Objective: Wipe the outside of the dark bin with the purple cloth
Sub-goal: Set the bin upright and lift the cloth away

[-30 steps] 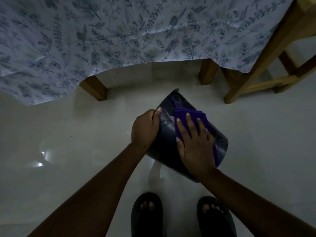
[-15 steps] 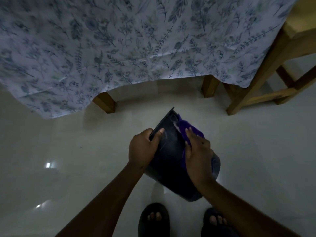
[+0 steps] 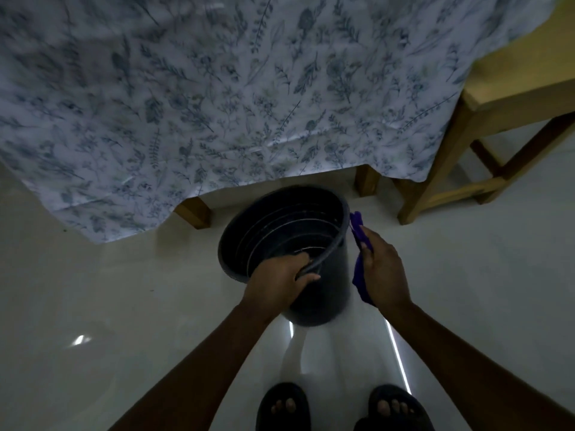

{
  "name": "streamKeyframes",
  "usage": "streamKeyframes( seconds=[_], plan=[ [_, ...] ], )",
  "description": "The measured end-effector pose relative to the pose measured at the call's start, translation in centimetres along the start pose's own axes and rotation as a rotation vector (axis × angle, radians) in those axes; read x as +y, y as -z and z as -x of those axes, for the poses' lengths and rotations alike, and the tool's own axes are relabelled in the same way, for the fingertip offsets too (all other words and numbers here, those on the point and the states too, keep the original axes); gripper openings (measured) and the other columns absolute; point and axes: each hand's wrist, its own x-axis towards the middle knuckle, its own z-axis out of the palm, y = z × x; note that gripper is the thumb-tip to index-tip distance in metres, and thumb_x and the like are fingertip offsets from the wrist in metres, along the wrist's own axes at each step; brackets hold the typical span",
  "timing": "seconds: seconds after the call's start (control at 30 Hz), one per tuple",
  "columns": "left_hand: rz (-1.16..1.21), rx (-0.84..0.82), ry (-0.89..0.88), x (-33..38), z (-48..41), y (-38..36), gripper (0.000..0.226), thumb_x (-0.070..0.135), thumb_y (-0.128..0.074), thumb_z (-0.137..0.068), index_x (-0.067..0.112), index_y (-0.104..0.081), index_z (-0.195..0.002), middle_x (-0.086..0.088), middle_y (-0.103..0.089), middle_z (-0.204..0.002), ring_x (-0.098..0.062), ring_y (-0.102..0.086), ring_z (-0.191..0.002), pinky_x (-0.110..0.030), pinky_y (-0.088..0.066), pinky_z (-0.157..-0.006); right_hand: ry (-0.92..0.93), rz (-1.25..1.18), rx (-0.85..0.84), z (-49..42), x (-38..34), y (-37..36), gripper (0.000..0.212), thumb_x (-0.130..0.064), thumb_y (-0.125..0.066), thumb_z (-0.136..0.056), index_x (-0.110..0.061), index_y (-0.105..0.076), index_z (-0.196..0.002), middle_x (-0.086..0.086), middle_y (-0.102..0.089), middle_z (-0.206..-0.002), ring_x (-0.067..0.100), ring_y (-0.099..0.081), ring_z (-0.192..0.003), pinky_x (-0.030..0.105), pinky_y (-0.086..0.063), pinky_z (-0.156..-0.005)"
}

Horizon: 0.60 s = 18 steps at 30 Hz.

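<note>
A dark grey round plastic bin (image 3: 323, 284) stands roughly upright on the pale glossy tiled floor (image 3: 109, 290), its open mouth facing up toward the camera so that the ridged rings of its inner wall show. The left hand (image 3: 280, 279) is clenched on the near rim of the bin, with the fingers curled over the edge into the opening and the thumb pressed against the outer wall. The right hand (image 3: 384, 269) grasps a crumpled purple cloth (image 3: 359, 241) and holds it at the bin's right side, just beside the outer wall; whether the cloth actually touches the plastic cannot be told in the dim light. One end of the cloth sticks up near the rim and another fold hangs below the palm.

Behind the bin hangs a white tablecloth printed with blue-grey leaves (image 3: 217, 104), with wooden legs (image 3: 193, 213) showing beneath its hem. A light wooden stool (image 3: 497, 119) stands to the right. At the bottom edge the person's feet in dark open-toed sandals (image 3: 283, 409) rest on the floor, which reflects bright streaks of light.
</note>
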Motion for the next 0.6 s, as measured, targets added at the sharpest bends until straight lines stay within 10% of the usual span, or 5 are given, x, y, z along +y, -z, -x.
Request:
streamKeyframes(
  seconds=[0.47, 0.6],
  plan=[
    [-0.199, -0.523, -0.055, 5.9, 0.7, -5.4, 0.033, 0.035, -0.04, -0.096, 0.017, -0.051, -0.121, -0.008, -0.065, -0.118, -0.028, -0.062, -0.106, -0.036, -0.048, -0.083, -0.02, 0.024, 0.217, -0.5, 2.5, 8.0, 0.04, -0.019, -0.044, -0.098, -0.027, -0.048, -0.137, 0.003, -0.064, -0.098, 0.013, -0.062, -0.084, 0.031, -0.054, -0.072],
    [-0.342, -0.71, 0.028, 8.4, -1.2, -5.7, 0.067, 0.04, -0.044, -0.095, 0.01, -0.022, -0.151, -0.015, -0.04, -0.15, -0.033, -0.043, -0.135, -0.04, -0.033, -0.113, 0.041, -0.04, 0.382, -2.5, 0.5, 12.4, 0.044, -0.012, -0.048, -0.096, -0.021, -0.049, -0.139, 0.009, -0.063, -0.113, 0.02, -0.061, -0.101, 0.039, -0.052, -0.086]
  ],
)
